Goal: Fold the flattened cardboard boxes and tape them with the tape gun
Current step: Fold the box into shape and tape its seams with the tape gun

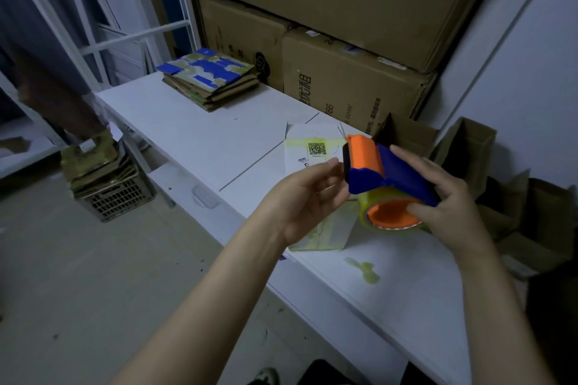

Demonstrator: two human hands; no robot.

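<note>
Two bare hands reach in from the lower edge, over a white counter (pixel 187 134). The right hand (pixel 450 197) grips the one tape gun (pixel 391 172), with fingers over its blue plastic body and thumb inside the orange core of its single roll of glossy yellowish tape (pixel 363 212). The left hand (pixel 308 194) is relaxed, fingers loosely curved, just beside the gun's front end. Whether it touches cannot be told. The gun's long axis runs from the roll up to its ridged orange nose, which points away and left. Beneath the gun lies one flat white box (pixel 309 134) printed with a QR code. Far beyond the gun's nose sits one stack of flattened cardboard boxes (pixel 212 84), patched blue on top. Behind the gun rise at least three large brown cartons (pixel 353 81).
</note>
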